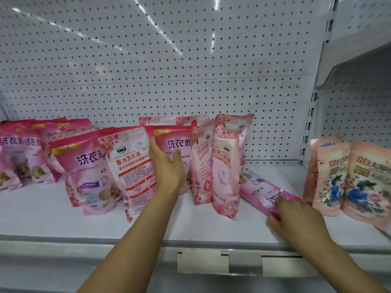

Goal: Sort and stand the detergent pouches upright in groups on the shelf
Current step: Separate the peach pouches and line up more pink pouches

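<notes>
White sheet-metal shelf (190, 225) backed by perforated pegboard (169, 60), bearing glossy, soft-sided plastic detergent pouches: deep-pink ones (27, 153) upright at far left, pale floral-print ones (220, 166) upright at centre, and peach ones with blue flower print (347, 180) at right. The left hand (167, 166), fingers straight and spread, presses flat against a deep-pink upright pouch (175, 149) beside a pale pouch with red panels (135, 170). The right hand (296, 216), blurred, curls its fingers round the near end of a pink pouch lying flat (264, 191) on the shelf, right of centre.

Bright, even overhead light streaks glare across the pegboard (169, 49); edges bow, slightly soft.
</notes>
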A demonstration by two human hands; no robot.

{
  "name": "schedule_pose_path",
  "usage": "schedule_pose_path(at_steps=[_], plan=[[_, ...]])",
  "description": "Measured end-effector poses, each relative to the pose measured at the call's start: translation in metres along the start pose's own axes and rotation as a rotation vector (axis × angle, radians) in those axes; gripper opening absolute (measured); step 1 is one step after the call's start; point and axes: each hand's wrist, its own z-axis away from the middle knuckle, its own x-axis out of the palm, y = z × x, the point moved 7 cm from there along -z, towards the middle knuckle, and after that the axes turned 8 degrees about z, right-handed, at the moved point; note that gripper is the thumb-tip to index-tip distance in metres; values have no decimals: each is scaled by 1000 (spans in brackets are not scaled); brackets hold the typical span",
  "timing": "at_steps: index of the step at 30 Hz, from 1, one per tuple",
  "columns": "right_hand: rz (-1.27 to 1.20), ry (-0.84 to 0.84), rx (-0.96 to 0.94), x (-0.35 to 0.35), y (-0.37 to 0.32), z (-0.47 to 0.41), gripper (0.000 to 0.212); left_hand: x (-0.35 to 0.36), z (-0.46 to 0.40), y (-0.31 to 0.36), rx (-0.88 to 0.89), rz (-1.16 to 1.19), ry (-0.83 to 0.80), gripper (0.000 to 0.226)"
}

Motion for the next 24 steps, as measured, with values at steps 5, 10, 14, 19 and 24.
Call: schedule_pose_path(at_steps=[5, 10, 14, 19, 24], plan=[[112, -6, -31, -11, 0, 3, 13, -2, -15, 11, -93, -70, -97, 39], [-74, 199, 60, -58, 29, 2, 24, -11, -3, 26, 74, -162, -76, 33], [-253, 240, 82, -101, 41, -20, 31, -29, 17, 26, 131, -47, 20, 36], [-845, -56, 77, -123, 38, -63, 8, -43, 38, 40, 151, 70, 27, 39], [-1472, -404, 223, -108, 24, -83, 19, -53, 49, 43, 102, 154, 0, 37]])
